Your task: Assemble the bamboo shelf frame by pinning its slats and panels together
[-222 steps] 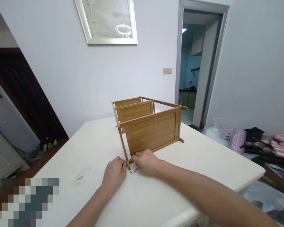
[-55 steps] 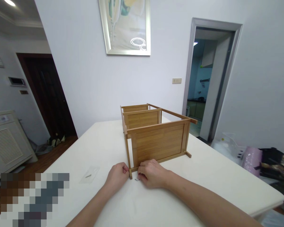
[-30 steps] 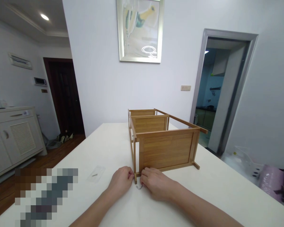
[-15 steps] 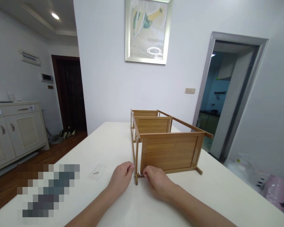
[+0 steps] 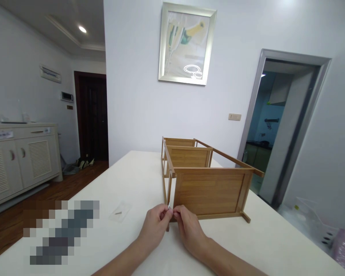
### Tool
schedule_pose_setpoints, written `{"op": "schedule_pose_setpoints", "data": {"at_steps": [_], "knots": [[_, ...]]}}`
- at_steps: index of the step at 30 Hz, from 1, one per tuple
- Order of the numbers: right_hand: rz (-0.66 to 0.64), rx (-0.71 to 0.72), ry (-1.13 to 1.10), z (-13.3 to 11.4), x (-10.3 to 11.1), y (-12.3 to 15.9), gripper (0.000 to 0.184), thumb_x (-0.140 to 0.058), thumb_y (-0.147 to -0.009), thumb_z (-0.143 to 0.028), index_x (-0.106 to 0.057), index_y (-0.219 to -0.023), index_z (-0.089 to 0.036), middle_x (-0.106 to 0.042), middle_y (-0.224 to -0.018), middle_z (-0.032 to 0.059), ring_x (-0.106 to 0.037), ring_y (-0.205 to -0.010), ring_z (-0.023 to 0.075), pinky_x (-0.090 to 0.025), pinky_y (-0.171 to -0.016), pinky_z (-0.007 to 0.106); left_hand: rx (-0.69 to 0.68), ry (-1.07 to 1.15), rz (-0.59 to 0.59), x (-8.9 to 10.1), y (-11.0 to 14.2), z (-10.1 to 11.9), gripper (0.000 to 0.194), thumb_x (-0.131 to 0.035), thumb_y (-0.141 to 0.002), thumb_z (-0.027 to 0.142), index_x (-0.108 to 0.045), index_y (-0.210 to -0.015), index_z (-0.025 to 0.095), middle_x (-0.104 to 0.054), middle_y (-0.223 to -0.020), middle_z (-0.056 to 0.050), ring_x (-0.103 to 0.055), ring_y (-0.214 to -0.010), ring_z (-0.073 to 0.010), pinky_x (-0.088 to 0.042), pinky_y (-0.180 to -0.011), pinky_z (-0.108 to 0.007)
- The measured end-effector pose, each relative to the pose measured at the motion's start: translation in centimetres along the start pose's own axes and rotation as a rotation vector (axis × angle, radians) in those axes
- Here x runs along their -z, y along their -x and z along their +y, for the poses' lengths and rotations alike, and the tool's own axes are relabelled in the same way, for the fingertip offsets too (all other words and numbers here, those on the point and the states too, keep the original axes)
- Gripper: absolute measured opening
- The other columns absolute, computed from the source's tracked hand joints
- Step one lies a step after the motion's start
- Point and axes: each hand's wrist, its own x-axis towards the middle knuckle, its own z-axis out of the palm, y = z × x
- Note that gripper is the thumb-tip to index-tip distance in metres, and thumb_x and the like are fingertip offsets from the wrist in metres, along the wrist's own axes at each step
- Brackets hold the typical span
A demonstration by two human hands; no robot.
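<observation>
A brown wooden shelf rack [image 5: 211, 191] lies on its side on the white table [image 5: 138, 172], its end panel facing me. At its near left corner, a thin silvery hex key [image 5: 169, 206] shows between my fingertips, mostly hidden by them. My left hand [image 5: 156, 224] is closed, thumb and index finger pinched at the key's upper end. My right hand [image 5: 189, 228] is closed too, its fingertips pinched at the key's other end beside the panel. To the left, a small clear plastic bag [image 5: 120, 212] lies flat with a small screw [image 5: 118, 213] on or in it.
A blurred-out dark object [image 5: 64, 232] lies at the table's left edge. White cabinets [image 5: 23, 157] stand at the left. A framed picture [image 5: 186, 44] hangs on the wall ahead, and a doorway [image 5: 271, 126] stands at the right. Plastic baskets [image 5: 313, 222] sit low at the right.
My left hand has moved right, from beside the rack's corner onto the hex key, and now meets my right hand. The view has shifted slightly, so everything sits lower and further right.
</observation>
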Motion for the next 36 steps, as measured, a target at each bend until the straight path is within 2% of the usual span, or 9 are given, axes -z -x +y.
{"op": "schedule_pose_setpoints", "data": {"at_steps": [8,13,17,23,25,28,30,33,36], "knots": [[-0.187,-0.036,0.071,-1.1,0.5,-0.1,0.024,-0.033,-0.1,-0.023,-0.05,-0.116,-0.019,-0.065,-0.095,0.0063,-0.062,-0.08,0.0156,-0.044,-0.071,0.025,0.013,0.018,0.146,1.7,-0.7,0.8,0.029,-0.046,-0.084,0.037,-0.057,-0.064,0.02,-0.058,-0.056,0.003,-0.053,-0.055,-0.013,-0.042,-0.057,-0.024],[-0.336,-0.125,0.242,-1.8,0.5,-0.3,0.023,-0.033,-0.097,-0.017,-0.056,-0.097,-0.018,-0.068,-0.09,0.0055,-0.063,-0.076,0.0167,-0.039,-0.066,0.026,0.054,0.202,0.292,3.5,-2.3,1.3,0.026,-0.061,-0.076,0.038,-0.067,-0.065,0.015,-0.064,-0.06,-0.002,-0.059,-0.059,-0.0139,-0.047,-0.059,-0.025],[-0.356,-0.142,0.313,-1.9,0.3,-0.4,0.019,-0.037,-0.095,-0.019,-0.056,-0.097,-0.019,-0.068,-0.089,0.0049,-0.063,-0.073,0.0171,-0.036,-0.064,0.027,0.081,0.502,0.357,4.5,-3.4,3.6,0.029,-0.073,-0.069,0.036,-0.069,-0.082,0.011,-0.07,-0.072,-0.006,-0.064,-0.063,-0.015,-0.053,-0.064,-0.029],[-0.321,-0.135,0.373,-1.5,-0.3,0.0,0.016,-0.039,-0.095,-0.023,-0.054,-0.099,-0.02,-0.066,-0.088,0.0045,-0.061,-0.072,0.0171,-0.035,-0.062,0.027,-0.049,0.705,0.377,5.4,-5.0,8.2,0.038,-0.078,-0.069,0.035,-0.066,-0.094,0.009,-0.072,-0.081,-0.009,-0.068,-0.067,-0.0159,-0.056,-0.069,-0.032],[-0.272,-0.062,0.379,-1.6,-0.1,0.2,0.016,-0.039,-0.095,-0.02,-0.054,-0.097,-0.019,-0.065,-0.087,0.0046,-0.059,-0.072,0.0167,-0.036,-0.062,0.027,-0.105,0.707,0.398,5.2,-5.4,9.4,0.04,-0.077,-0.07,0.04,-0.065,-0.093,0.009,-0.072,-0.082,-0.009,-0.068,-0.067,-0.0159,-0.056,-0.07,-0.032],[-0.169,0.212,0.42,-2.0,1.0,-0.4,0.016,-0.041,-0.09,-0.016,-0.055,-0.095,-0.019,-0.062,-0.083,0.0061,-0.055,-0.074,0.0183,-0.039,-0.067,0.031,-0.169,0.668,0.466,4.4,-5.9,10.4,0.04,-0.074,-0.071,0.045,-0.064,-0.089,0.011,-0.071,-0.077,-0.007,-0.067,-0.065,-0.0155,-0.056,-0.066,-0.031],[-0.02,0.371,0.444,-2.4,2.1,-1.8,0.02,-0.044,-0.087,-0.013,-0.056,-0.103,-0.018,-0.061,-0.087,0.0079,-0.055,-0.082,0.0213,-0.042,-0.077,0.038,-0.192,0.634,0.518,3.9,-6.2,10.5,0.037,-0.072,-0.073,0.046,-0.062,-0.086,0.012,-0.069,-0.074,-0.005,-0.066,-0.062,-0.0148,-0.055,-0.063,-0.03],[0.416,0.366,0.462,-2.7,3.5,-5.2,0.038,-0.05,-0.085,-0.012,-0.049,-0.123,-0.016,-0.059,-0.108,0.0125,-0.052,-0.107,0.0264,-0.038,-0.096,0.05,-0.231,0.604,0.561,3.4,-6.7,9.8,0.032,-0.066,-0.078,0.046,-0.058,-0.083,0.016,-0.066,-0.07,-0.001,-0.064,-0.059,-0.0138,-0.053,-0.058,-0.028],[0.577,0.334,0.525,-2.4,4.0,-8.5,0.047,-0.052,-0.089,-0.019,-0.04,-0.134,-0.017,-0.055,-0.121,0.0143,-0.047,-0.12,0.0276,-0.033,-0.105,0.054,-0.27,0.593,0.58,3.2,-7.2,8.7,0.027,-0.062,-0.08,0.044,-0.055,-0.081,0.017,-0.062,-0.066,0.001,-0.061,-0.056,-0.0127,-0.051,-0.056,-0.026]]}}
